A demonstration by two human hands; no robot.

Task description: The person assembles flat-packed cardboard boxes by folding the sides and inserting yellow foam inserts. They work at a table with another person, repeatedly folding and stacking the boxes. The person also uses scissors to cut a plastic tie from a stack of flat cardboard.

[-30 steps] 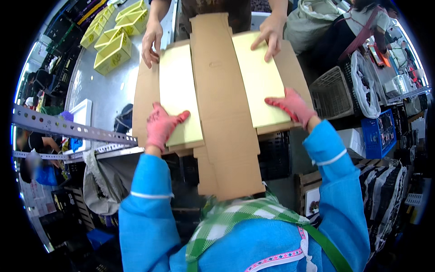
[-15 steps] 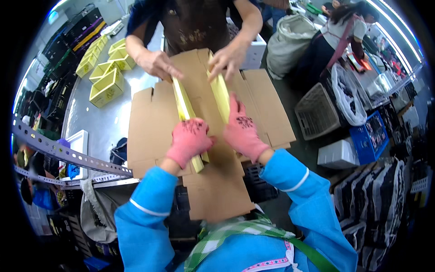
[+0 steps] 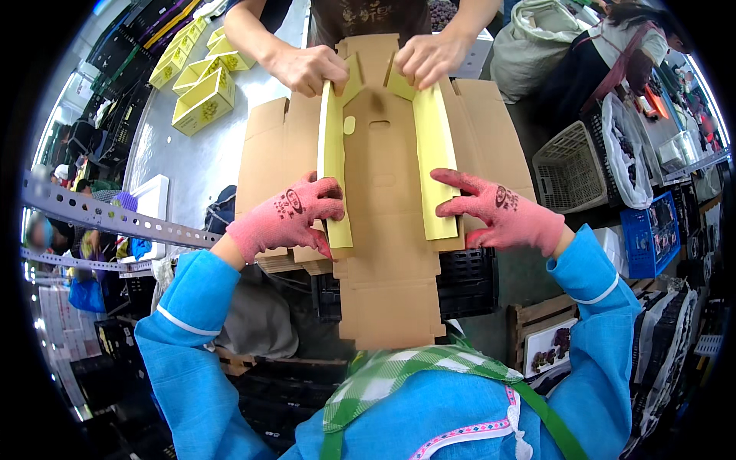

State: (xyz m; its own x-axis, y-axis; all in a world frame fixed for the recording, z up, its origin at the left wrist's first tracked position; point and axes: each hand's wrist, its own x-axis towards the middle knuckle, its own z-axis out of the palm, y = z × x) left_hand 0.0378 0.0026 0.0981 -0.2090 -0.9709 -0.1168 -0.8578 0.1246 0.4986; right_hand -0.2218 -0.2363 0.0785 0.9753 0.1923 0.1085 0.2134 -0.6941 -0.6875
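Note:
A brown cardboard box blank (image 3: 383, 169) lies in front of me with its two long sides folded upright, showing yellow faces. My left hand (image 3: 295, 215), in a pink glove, curls its fingers and thumb round the near end of the left side panel (image 3: 335, 176). Opposite it, my right hand (image 3: 502, 211), gloved the same, grips the near end of the right side panel (image 3: 435, 169). At the far end a co-worker's bare hands, one on the left panel (image 3: 310, 69) and one on the right (image 3: 429, 61), bend in the corner flaps.
Beneath the blank lie more flat brown cardboard sheets (image 3: 261, 153). Several folded yellow boxes (image 3: 203, 103) stand on the metal table (image 3: 153, 146) at left, by a perforated metal rail (image 3: 115, 217). To the right are a grey crate (image 3: 569, 172), a blue crate (image 3: 650, 234) and a white sack (image 3: 529, 50).
The two side panels have moved apart and stand upright. My hands have moved outward to their near ends. The co-worker's hands now grip the far ends, where the corner flaps turn inward.

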